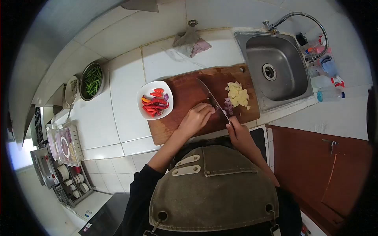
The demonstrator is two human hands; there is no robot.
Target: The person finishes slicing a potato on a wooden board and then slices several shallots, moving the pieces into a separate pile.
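Note:
On the brown wooden cutting board (185, 90), my left hand (197, 118) has its fingers bunched on a small pale purple shallot (213, 110). My right hand (239, 135) is wrapped round the handle of a kitchen knife (207, 89). Its long blade points away to the upper left, right beside my left fingertips. To the right of the blade lie chopped purple shallot pieces (228, 105). They touch a heap of pale yellow slices (238, 94), perhaps garlic. Left of the board, a white square bowl (142, 93) holds red chillies (154, 105) and a bit of purple shallot.
A steel sink (281, 94) with a flexible tap (301, 13) adjoins the board's right end. Bottles (330, 94) stand beyond it. At far left are a metal bowl of green chillies (93, 80) and a clear plastic container (67, 145). Cloths (191, 42) hang on the back wall.

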